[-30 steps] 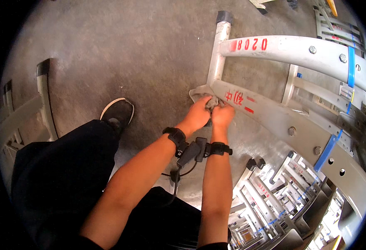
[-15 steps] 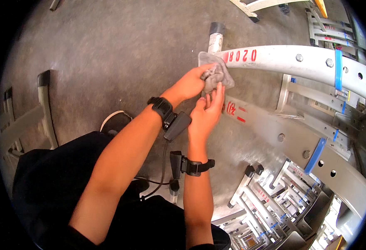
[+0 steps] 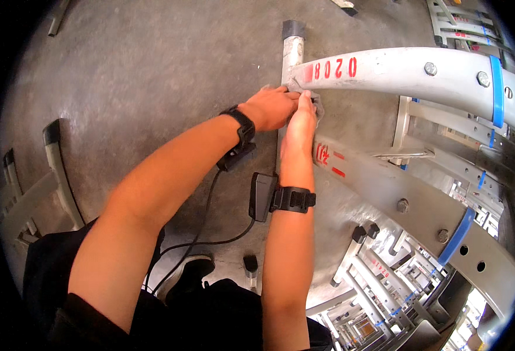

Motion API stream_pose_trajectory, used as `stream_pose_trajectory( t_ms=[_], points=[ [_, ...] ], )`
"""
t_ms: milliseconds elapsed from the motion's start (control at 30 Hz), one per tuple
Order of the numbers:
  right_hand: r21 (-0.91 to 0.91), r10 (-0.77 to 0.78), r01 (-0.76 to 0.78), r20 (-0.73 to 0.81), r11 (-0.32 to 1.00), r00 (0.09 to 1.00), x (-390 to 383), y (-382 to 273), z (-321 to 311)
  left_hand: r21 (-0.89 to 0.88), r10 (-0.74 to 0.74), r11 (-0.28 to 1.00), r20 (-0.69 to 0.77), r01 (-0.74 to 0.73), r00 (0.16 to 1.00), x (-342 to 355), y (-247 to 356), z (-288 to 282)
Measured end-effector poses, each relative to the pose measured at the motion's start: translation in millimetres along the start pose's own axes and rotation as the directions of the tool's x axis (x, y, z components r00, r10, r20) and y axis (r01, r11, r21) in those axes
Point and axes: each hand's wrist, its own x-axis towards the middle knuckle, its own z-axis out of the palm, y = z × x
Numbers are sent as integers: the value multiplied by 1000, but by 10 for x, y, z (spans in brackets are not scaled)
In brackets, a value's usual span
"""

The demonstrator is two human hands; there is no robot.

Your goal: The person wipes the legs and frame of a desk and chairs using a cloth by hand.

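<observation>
A crumpled grey cloth (image 3: 319, 107) shows past the fingers, mostly covered by both hands. My left hand (image 3: 269, 108) is closed on it, its fingers against the tube that joins two frame legs. Beside it, my right hand (image 3: 300, 131) has its fingers bent round the same cloth, thumb side up. They work at a pale grey metal furniture frame (image 3: 380, 69) with red painted marks, bolts and a blue band. Its black-capped tube end (image 3: 293, 29) sticks out beyond the hands. The lower leg (image 3: 380, 184) of the frame runs to the right, also blue-banded.
More metal frames (image 3: 380, 286) are stacked at the lower right, others at the upper right. Another frame (image 3: 55, 169) stands at the left. My shoe (image 3: 197, 270) is on the concrete floor (image 3: 152, 64). Cables (image 3: 202, 205) hang from the black wrist devices.
Both hands have closed in on the cloth, which was spread wider over the joint before. My right hand has moved up and right beside the left. The view has shifted slightly.
</observation>
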Motion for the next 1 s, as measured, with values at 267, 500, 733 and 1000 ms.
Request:
stream_pose_trajectory(
  t_ms=[267, 500, 733, 1000],
  points=[
    [-488, -123, 76, -65, 869, 990, -720, 63, 226, -615, -19, 789, -53, -17, 998, -504, -154, 255],
    [-600, -265, 250, 65, 760, 962, -792, 184, 255, -261, 169, 913, -459, -315, 872, -517, -268, 474],
    [-593, -107, 87, 2, 800, 994, -232, -191, 222, -301, 93, 941, -219, -158, 971, -78, -201, 201],
    [-621, -120, 128, 54, 773, 991, -530, 37, 202, -548, 51, 797, -360, -255, 932, -220, -53, 501]
  ],
)
